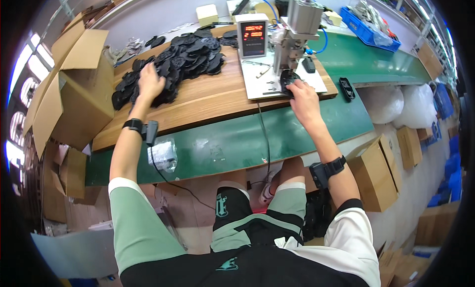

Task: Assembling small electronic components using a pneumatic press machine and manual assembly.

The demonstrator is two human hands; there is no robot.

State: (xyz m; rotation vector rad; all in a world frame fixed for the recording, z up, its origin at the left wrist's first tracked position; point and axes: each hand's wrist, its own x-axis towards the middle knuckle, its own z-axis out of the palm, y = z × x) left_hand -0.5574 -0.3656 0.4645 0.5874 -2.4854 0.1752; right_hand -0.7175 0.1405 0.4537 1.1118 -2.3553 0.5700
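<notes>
A heap of flat, rounded black parts (185, 61) lies on the wooden board at the left. Over the near left side of this heap is my left hand (150, 84), its thumb apart from the fingers and no part visible in it. My right hand (304, 100) grips the near edge of a black rounded part (289, 80), which sits on the white base plate under the head of a metal press (302, 27). My fingertips cover some of that part, so its full shape is hidden.
A box with a red digital display (253, 35) stands left of the press. A small black tray-like piece (347, 89) lies to its right. An open cardboard box (84, 91) borders the heap. A clear plastic bag (163, 155) rests on the green tabletop (217, 158). Farther right is a blue crate (368, 29).
</notes>
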